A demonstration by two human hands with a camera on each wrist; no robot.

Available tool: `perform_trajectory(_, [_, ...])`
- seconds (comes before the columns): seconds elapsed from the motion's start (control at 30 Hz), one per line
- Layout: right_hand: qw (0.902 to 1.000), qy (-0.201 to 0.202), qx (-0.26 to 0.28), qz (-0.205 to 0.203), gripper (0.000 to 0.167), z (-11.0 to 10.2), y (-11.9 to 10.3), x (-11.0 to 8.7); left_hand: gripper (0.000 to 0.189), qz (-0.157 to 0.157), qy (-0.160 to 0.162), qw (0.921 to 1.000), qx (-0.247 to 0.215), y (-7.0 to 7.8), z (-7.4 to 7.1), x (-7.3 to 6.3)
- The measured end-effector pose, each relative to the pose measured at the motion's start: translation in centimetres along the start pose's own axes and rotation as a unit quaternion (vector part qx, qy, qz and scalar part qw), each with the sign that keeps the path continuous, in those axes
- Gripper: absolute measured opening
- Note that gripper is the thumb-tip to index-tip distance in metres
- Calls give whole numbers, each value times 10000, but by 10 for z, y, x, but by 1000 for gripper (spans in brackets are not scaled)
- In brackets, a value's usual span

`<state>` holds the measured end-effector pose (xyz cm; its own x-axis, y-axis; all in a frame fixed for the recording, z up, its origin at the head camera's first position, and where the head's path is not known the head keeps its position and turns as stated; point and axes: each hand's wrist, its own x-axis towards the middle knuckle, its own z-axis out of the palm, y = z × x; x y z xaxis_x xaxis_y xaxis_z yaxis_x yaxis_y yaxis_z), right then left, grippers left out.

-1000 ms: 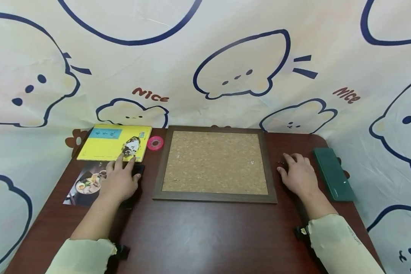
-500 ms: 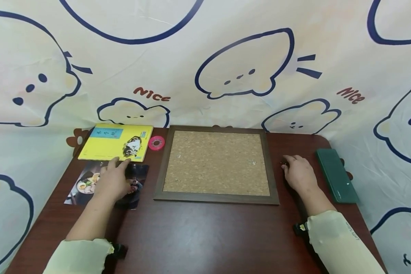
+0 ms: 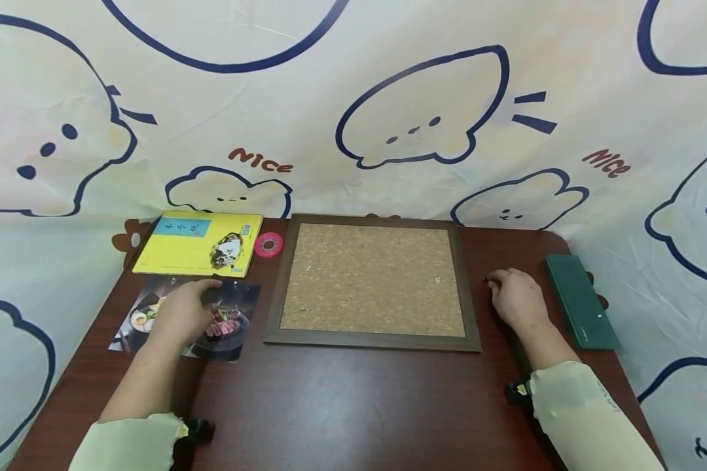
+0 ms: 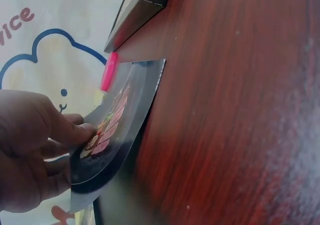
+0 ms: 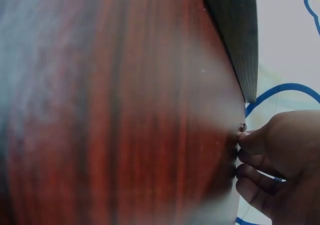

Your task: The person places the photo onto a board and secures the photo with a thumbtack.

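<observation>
thumb and fingers of the left hand (image 3: 179, 317) pinch a glossy dark photo print of sliced meat (image 3: 228, 320), its sheet bowed, between a glossy print of a food bowl (image 3: 143, 322) and a brown-framed rectangular corkboard (image 3: 371, 281), on the near side of a flat yellow book (image 3: 177, 252). the right hand (image 3: 520, 302) has its fingers curled, tips at a small dark knob (image 5: 243, 127); whether they pinch it i cannot tell. a long green box (image 3: 580, 304) is just beside that hand.
</observation>
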<state>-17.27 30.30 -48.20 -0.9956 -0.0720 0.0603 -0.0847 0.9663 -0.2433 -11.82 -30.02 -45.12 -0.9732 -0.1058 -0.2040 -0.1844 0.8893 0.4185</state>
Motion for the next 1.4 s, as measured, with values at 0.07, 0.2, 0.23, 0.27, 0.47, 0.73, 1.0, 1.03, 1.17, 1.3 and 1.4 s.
perform_trajectory(0.07, [10000,4,29,15,20,0,1,0,50,42,64,10000,-44,-1,0,0])
perform_trajectory(0.2, [9999,-48,105,117,20,-3,0,-1,48,157,250,9995,-136,-4,1,1])
perform_trajectory(0.23, [9998,-60,136,151,21,-3,0,-1,48,198,297,9992,-187,-5,0,1])
perform_trajectory(0.27, [9997,-70,171,184,21,-4,0,-2,47,233,349,9988,-236,-5,1,0])
perform_trajectory(0.47, [9989,-11,415,202,22,-10,-5,-4,48,224,398,9970,-629,-2,-4,-2])
perform_trajectory(0.73, [9969,377,681,115,21,-15,-19,-4,47,69,397,9940,-1013,11,-17,-4])
perform_trajectory(1.0, [9928,735,940,-35,18,-12,-35,-2,48,-24,338,9907,-1316,18,-21,0])
perform_trajectory(1.03, [9926,754,954,-55,18,-11,-37,-2,47,-28,327,9896,-1397,19,-20,1])
perform_trajectory(1.17, [9919,725,1043,-64,17,-9,-43,-2,45,-2,289,9849,-1709,24,-17,4])
perform_trajectory(1.3, [9920,645,1087,-33,18,-5,-48,-2,44,99,304,9821,-1856,30,-15,9])
perform_trajectory(1.4, [9915,658,1122,-7,17,-3,-51,-2,43,150,288,9810,-1913,35,-13,12])
